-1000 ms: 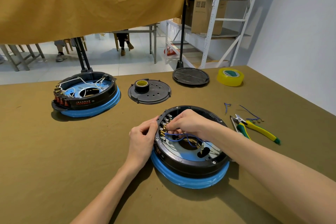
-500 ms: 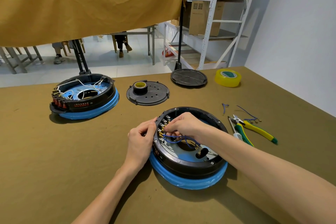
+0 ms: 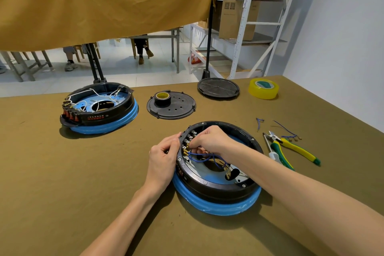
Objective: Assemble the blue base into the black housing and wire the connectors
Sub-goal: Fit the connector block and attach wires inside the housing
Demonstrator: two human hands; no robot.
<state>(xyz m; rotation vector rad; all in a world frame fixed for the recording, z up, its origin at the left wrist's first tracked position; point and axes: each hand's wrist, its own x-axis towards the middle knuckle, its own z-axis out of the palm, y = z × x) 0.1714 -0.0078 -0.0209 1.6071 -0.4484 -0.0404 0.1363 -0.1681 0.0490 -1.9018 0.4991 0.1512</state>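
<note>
I see the black housing, a glossy round ring, seated on the blue base, whose smooth rounded lip bulges out beneath it; the pair sits on the bench in front of me, a little right of centre. Inside the ring, thin blue wires loop across the metal floor toward a row of small brass connectors along the left inner wall. My right hand reaches in over the rim with fingers curled, pinching at the wire ends by the connectors. My left hand grips the housing's left outer edge, fingers curled against the rim. The two hands are close together, just either side of that wall.

Just right of the housing lie green-and-yellow pliers and loose wire offcuts. Farther back rest a perforated black lid carrying a black tape roll, a second flat black disc and a translucent yellow tape roll near the bench's far edge. A second assembled unit with white wires sits far left. The olive cloth surface is open at near left
</note>
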